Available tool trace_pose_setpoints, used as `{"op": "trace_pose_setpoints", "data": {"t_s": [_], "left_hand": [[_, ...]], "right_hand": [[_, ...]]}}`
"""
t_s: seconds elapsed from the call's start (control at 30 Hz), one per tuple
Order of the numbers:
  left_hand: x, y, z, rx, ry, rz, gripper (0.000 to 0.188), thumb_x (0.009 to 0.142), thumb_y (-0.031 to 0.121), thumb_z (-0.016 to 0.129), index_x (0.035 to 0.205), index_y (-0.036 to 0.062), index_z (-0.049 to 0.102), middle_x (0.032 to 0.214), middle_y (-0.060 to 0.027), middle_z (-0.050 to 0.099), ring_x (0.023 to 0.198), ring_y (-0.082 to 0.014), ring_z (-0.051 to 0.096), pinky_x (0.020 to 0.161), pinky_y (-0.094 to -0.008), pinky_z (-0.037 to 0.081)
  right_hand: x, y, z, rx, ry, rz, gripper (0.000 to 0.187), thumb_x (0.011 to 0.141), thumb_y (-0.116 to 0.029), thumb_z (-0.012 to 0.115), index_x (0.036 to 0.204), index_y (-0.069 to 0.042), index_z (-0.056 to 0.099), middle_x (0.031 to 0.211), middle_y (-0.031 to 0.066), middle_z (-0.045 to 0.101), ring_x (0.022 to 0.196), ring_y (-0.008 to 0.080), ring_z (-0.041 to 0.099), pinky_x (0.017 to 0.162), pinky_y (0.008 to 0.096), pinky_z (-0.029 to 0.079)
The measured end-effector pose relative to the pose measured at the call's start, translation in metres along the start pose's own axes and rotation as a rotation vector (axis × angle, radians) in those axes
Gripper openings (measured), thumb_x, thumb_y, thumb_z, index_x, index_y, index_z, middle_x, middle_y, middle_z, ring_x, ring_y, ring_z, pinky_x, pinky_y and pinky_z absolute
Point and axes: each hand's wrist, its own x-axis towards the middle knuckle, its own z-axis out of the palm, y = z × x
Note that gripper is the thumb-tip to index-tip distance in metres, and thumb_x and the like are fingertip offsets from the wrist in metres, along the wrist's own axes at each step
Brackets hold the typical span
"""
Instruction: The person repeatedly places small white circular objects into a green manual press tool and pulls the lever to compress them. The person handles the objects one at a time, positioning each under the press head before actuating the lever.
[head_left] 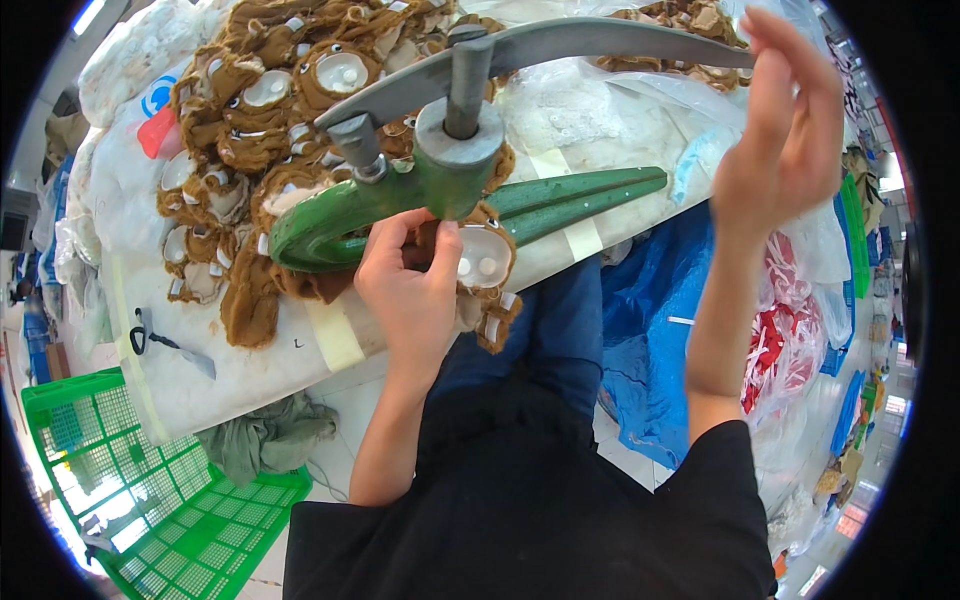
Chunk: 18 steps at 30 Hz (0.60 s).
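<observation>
Hands apart: left hand (408, 290) pinches brown plush (490, 255) at green press (452, 185), right hand (782, 140) uncurled at lever (580, 42); blue print (157, 95) marks plastic (132, 115).

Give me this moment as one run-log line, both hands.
Left hand: holding plush piece at green press | Right hand: at end of lever, grip unclear | Nearby: plush pile on table, green crate

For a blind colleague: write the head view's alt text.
A person's left hand holds a brown plush piece at a green press, the right hand by the tip of its grey lever; similar pieces lie heaped on the table.
</observation>
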Motion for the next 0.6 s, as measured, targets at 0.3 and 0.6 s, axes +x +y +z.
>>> {"op": "trace_pose_setpoints", "data": {"t_s": [0.3, 0.6], "left_hand": [[-0.002, -0.003, 0.001, 0.019, -0.001, -0.001, 0.018, 0.089, 0.004, 0.076, 0.102, -0.0068, 0.070, 0.093, -0.0064, 0.065, 0.073, -0.0086, 0.063, 0.066, -0.0233, 0.052], [-0.003, -0.008, 0.000, 0.032, 0.041, 0.013, 0.013, 0.089, 0.003, 0.075, 0.094, -0.0079, 0.070, 0.088, -0.0057, 0.062, 0.072, -0.0083, 0.055, 0.067, -0.0246, 0.048]], "right_hand": [[-0.055, 0.060, -0.006, -0.342, -0.236, 0.186, 0.051, 0.107, -0.022, 0.047, 0.061, -0.004, 0.056, 0.052, 0.0004, 0.054, 0.055, 0.0140, 0.051, 0.073, 0.0299, 0.043], [-0.064, 0.057, 0.008, -0.265, -0.083, 0.112, 0.043, 0.100, -0.015, 0.052, 0.057, -0.012, 0.054, 0.051, 0.0012, 0.049, 0.049, 0.0195, 0.047, 0.062, 0.0325, 0.036]]}}
